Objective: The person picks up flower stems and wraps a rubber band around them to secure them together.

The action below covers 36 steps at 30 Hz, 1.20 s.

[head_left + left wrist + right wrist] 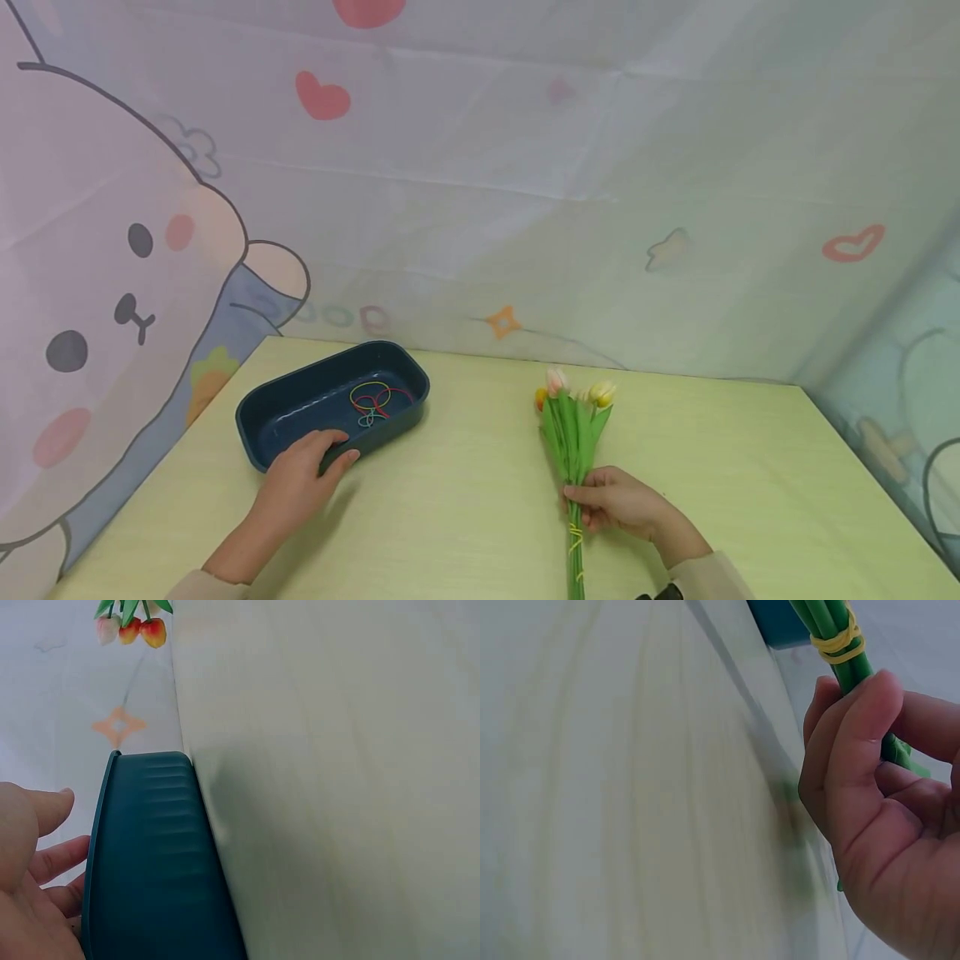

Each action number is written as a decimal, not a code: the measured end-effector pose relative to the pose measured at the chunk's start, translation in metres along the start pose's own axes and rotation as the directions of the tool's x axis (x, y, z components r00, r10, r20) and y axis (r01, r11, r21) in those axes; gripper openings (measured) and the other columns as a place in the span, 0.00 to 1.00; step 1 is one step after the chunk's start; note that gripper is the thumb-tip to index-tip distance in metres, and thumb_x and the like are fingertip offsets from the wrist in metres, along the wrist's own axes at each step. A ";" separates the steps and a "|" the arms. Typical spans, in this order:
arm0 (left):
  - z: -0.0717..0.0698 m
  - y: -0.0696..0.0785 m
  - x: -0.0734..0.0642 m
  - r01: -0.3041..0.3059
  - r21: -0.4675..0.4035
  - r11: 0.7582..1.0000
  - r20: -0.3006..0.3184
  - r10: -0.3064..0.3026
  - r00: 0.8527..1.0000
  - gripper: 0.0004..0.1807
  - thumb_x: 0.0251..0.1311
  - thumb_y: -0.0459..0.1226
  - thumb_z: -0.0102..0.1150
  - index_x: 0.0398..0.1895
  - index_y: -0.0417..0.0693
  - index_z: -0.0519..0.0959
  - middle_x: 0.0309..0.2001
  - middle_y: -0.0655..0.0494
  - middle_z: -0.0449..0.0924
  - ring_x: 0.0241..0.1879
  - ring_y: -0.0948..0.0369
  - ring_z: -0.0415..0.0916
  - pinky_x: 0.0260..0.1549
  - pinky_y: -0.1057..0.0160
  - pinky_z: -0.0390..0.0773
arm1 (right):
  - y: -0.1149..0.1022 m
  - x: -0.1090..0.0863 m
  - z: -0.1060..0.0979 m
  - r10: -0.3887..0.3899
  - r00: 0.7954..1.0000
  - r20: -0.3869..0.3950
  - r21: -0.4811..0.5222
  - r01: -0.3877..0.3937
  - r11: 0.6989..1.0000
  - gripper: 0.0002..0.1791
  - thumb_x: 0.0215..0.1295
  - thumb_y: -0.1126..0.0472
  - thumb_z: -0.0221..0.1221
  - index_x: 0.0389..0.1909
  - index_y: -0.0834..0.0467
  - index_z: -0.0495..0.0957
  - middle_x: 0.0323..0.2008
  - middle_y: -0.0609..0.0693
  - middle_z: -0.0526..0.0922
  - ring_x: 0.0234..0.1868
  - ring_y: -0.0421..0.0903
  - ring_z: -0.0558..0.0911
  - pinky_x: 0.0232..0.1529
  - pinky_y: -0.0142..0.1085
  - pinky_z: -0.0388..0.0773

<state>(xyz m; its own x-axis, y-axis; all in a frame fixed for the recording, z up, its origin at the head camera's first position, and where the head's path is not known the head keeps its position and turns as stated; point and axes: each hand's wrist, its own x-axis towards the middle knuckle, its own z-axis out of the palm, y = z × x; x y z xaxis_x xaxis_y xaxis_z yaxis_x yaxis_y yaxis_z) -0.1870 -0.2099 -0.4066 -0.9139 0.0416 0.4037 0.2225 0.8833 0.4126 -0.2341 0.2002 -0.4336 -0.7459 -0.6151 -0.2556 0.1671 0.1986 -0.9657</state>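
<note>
A bunch of artificial tulips (573,437) is gripped by my right hand (622,504), thumb and fingers round the green stems. Its pink, yellow and orange heads point away from me. Below the grip, a yellow rubber band (840,646) winds round the stems. My left hand (296,479) is at the near rim of a dark teal plastic bin (150,847), fingers over the rim and thumb outside. In the left wrist view that thumb stands apart from the bin wall. Several loose rubber bands (371,410), yellow, red and teal, lie inside the bin at its right end.
The pale yellow-green table (480,467) lies under both hands, with the bin at left and the tulips right of centre. Behind the table's far edge hangs a printed cloth (480,167) with a cartoon bear and hearts. Another cloth panel (915,350) borders the right side.
</note>
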 end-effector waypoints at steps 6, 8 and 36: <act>-0.001 0.000 0.000 0.004 -0.002 1.000 0.002 -0.004 1.000 0.17 0.56 0.46 0.57 0.44 0.45 0.77 0.39 0.53 0.79 0.40 0.52 0.76 0.38 0.51 0.73 | 0.003 0.001 -0.001 0.002 1.000 0.024 0.009 -0.002 1.000 0.13 0.63 0.58 0.53 0.30 0.65 0.75 0.22 0.45 0.79 0.19 0.34 0.72 0.22 0.25 0.71; -0.001 -0.001 0.000 0.004 -0.003 1.000 0.004 -0.004 1.000 0.17 0.56 0.46 0.57 0.44 0.45 0.77 0.39 0.52 0.79 0.40 0.52 0.76 0.38 0.51 0.73 | 0.004 0.001 -0.001 0.002 0.999 0.033 0.013 -0.003 1.000 0.12 0.63 0.58 0.53 0.30 0.65 0.75 0.23 0.45 0.79 0.19 0.34 0.72 0.22 0.25 0.72; 0.000 -0.005 0.004 -0.094 0.048 0.994 -0.099 0.098 0.990 0.11 0.50 0.25 0.53 0.37 0.41 0.78 0.32 0.51 0.79 0.30 0.56 0.76 0.31 0.56 0.74 | -0.001 -0.002 0.002 0.077 0.989 -0.125 -0.124 -0.092 0.988 0.16 0.59 0.53 0.57 0.23 0.63 0.75 0.15 0.46 0.73 0.16 0.36 0.72 0.21 0.28 0.72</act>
